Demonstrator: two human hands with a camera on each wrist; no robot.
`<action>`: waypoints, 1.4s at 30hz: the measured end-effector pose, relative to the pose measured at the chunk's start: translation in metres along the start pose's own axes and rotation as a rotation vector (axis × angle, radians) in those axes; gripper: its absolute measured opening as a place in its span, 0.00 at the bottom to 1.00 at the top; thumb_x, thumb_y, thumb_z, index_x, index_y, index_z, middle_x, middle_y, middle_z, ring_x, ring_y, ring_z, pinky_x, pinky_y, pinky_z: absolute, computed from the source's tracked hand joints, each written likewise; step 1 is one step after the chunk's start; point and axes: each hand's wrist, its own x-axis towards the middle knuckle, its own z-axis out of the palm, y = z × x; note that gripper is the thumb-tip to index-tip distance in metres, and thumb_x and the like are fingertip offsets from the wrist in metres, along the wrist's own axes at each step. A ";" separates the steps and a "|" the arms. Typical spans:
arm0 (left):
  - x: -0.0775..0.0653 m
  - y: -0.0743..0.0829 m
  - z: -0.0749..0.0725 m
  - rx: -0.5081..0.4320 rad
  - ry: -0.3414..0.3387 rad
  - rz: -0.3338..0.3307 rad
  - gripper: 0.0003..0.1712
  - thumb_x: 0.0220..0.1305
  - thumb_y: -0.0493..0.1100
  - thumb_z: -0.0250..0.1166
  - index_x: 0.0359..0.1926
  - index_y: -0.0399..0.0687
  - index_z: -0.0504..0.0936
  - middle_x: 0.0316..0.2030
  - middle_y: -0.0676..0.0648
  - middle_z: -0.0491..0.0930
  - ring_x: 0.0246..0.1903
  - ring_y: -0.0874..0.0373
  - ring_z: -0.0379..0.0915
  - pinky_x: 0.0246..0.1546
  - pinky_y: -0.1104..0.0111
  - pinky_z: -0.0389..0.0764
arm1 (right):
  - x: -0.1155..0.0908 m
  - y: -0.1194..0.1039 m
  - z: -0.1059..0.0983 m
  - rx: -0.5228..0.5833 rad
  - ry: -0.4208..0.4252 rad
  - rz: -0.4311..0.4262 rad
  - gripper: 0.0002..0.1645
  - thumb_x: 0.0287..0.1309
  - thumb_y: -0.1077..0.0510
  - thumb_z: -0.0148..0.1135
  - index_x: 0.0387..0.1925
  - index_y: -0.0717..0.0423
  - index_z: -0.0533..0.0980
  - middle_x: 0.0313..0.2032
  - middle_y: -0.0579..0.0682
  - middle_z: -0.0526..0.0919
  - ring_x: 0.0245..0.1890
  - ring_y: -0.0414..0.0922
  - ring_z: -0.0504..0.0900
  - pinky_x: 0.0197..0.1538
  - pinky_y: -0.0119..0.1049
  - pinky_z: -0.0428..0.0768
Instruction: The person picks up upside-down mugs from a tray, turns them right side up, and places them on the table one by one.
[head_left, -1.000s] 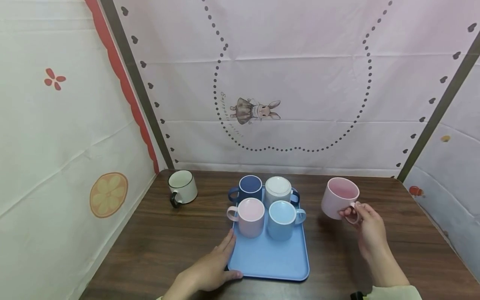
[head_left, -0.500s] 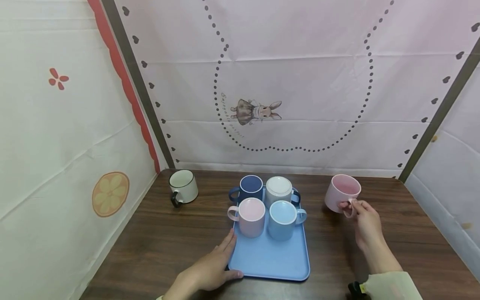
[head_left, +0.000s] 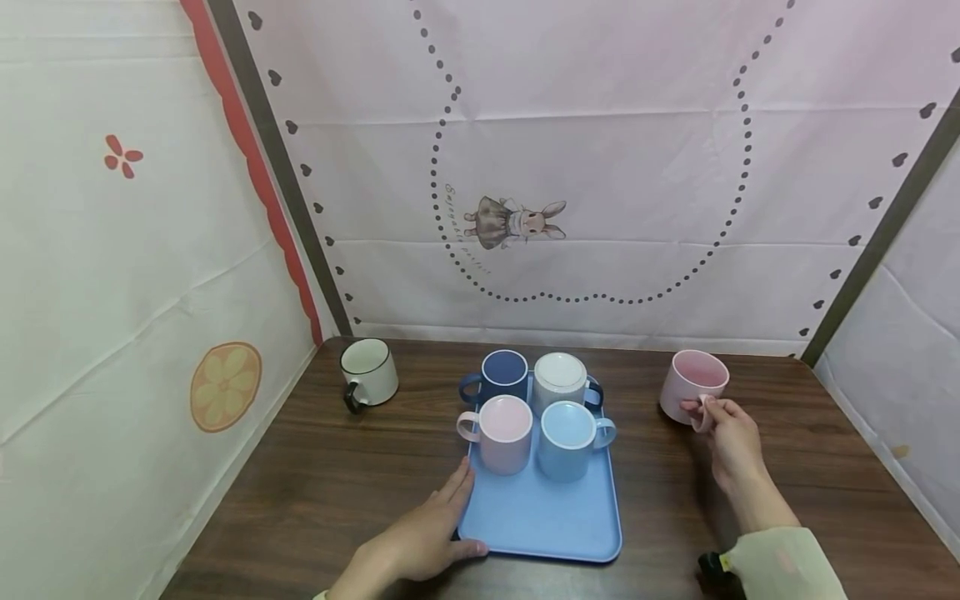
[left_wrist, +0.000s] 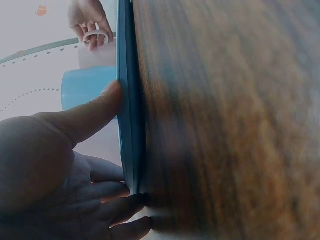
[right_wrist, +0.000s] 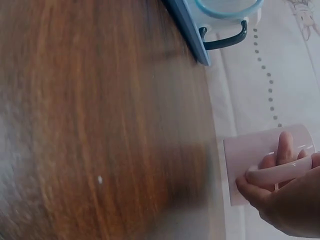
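Note:
On the right of the table, my right hand [head_left: 737,446] grips the handle of a pink mug [head_left: 692,385]; in the right wrist view its fingers hook through that handle. The mug is upright, near the back edge. My left hand [head_left: 423,529] lies at the near left corner of a blue tray [head_left: 543,525], fingers fairly straight along the side and thumb [left_wrist: 100,107] against the near edge. Upside down on the tray's far half are a second pink mug [head_left: 506,446], a light blue mug [head_left: 566,454] and a white mug [head_left: 558,387]. A navy mug [head_left: 504,375] stands behind the pink one.
A white mug with a black rim and handle [head_left: 369,372] stands upright at the back left of the table. Printed cloth [head_left: 637,183] hangs behind the table [head_left: 352,483] and along both sides.
My right hand has carried the pink mug slightly right and back, and the mug looks more upright. My left hand stays at the tray. The head view has shifted slightly.

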 end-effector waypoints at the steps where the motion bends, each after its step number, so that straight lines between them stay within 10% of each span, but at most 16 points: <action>1: 0.000 0.000 0.000 -0.003 -0.003 -0.003 0.59 0.67 0.63 0.68 0.82 0.39 0.47 0.83 0.38 0.38 0.80 0.38 0.47 0.75 0.39 0.59 | 0.001 0.000 0.000 -0.003 -0.001 0.005 0.22 0.81 0.52 0.47 0.26 0.49 0.74 0.29 0.34 0.90 0.40 0.30 0.83 0.52 0.26 0.71; 42: 0.001 0.000 -0.001 -0.020 -0.011 -0.012 0.59 0.66 0.62 0.68 0.82 0.40 0.46 0.83 0.39 0.37 0.80 0.36 0.48 0.73 0.36 0.59 | 0.023 0.008 -0.011 -0.296 0.029 0.010 0.17 0.81 0.51 0.47 0.36 0.55 0.73 0.27 0.32 0.85 0.34 0.30 0.79 0.44 0.27 0.77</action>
